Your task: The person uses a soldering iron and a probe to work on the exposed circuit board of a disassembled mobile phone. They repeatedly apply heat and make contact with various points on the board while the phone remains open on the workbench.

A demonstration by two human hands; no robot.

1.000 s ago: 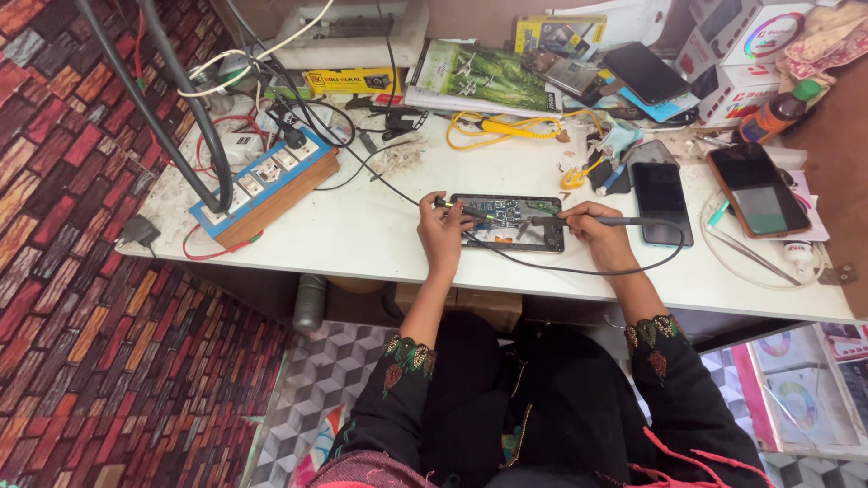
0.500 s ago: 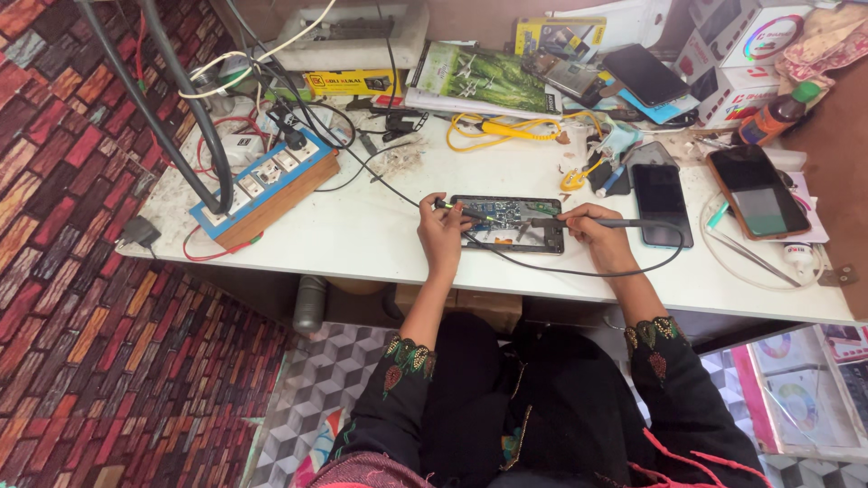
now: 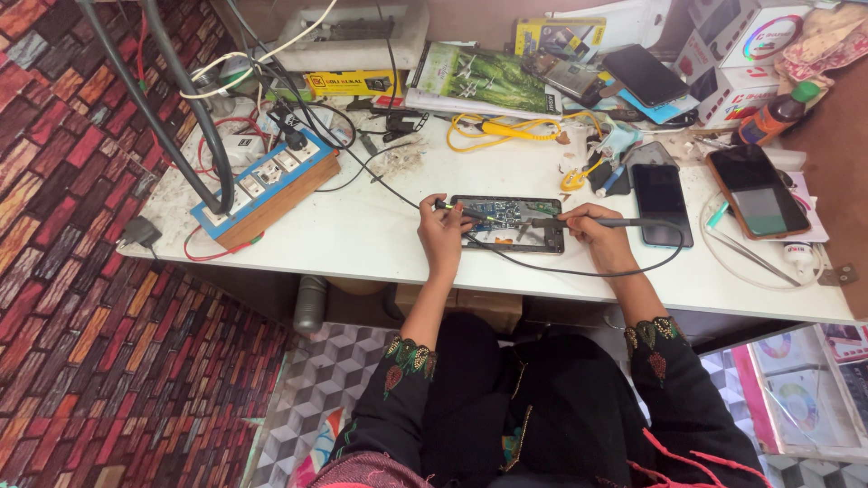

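An opened phone point(image 3: 509, 222) lies flat on the white table point(image 3: 380, 239), its circuit board showing. My left hand point(image 3: 442, 233) rests at the phone's left end and holds a thin probe with a yellow-green tip over the board. My right hand point(image 3: 595, 233) is at the phone's right end, gripping a dark pen-like tool point(image 3: 604, 220) whose tip points left onto the board. A thin black cable runs from that tool along the table's front edge.
A blue-and-wood power strip point(image 3: 267, 185) sits at the left. Right of the opened phone lie a dark phone point(image 3: 661, 202) and a brown-cased phone point(image 3: 756, 191). Yellow cable, boxes, a bottle point(image 3: 773, 117) and clutter fill the back. Tweezers point(image 3: 752, 256) lie at right.
Both hands stay at the opened phone; the tool tips have shifted only slightly over the board.
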